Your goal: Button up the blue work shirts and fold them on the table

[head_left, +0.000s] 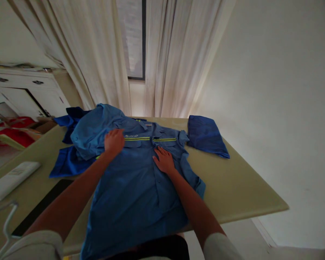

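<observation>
Lengthwise, blue shirt (135, 187) collar-end away toward the curtains (176, 54); left hand (114, 141), right hand (164, 160) flat, grips spread

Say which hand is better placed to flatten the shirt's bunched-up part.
Left, probably: the left hand lies on the shirt right beside the bunched part; the right hand rests on the button placket, farther away.

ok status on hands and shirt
Left hand flat on blue yellow-striped work shirt, chest; right hand flat at placket. Darker blue folded cloth lies right of it.
</observation>
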The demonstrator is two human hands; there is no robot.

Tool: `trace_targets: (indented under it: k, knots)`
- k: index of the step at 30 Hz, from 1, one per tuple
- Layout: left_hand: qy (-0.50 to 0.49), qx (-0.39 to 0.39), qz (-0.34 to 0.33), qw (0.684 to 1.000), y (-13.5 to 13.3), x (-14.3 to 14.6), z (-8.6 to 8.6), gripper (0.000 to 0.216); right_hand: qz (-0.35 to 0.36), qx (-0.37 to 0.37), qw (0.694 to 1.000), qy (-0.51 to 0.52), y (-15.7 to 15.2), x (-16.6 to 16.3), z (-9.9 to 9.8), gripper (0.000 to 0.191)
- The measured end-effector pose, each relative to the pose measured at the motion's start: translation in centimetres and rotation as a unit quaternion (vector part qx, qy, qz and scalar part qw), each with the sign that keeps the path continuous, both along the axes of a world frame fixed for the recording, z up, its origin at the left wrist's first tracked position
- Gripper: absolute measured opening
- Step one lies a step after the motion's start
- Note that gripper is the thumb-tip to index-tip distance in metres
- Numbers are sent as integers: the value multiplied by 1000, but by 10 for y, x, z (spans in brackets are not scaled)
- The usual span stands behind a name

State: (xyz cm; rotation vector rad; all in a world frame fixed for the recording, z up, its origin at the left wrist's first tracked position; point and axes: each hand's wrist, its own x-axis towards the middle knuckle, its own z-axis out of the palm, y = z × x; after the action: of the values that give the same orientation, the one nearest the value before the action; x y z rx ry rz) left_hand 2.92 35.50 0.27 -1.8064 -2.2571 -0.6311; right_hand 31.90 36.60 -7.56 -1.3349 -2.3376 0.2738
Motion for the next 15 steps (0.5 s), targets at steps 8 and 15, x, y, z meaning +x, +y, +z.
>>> trace_targets:
  k: [8,15]
  knots:
    - [-9,-140,-153,978,-4,106,-82,65,32,-6,995,93,-17,11,39,27]
    - [-15,-81,-194,978,14,100,-69,50,-65,-31,996,52,-119,30,13,30]
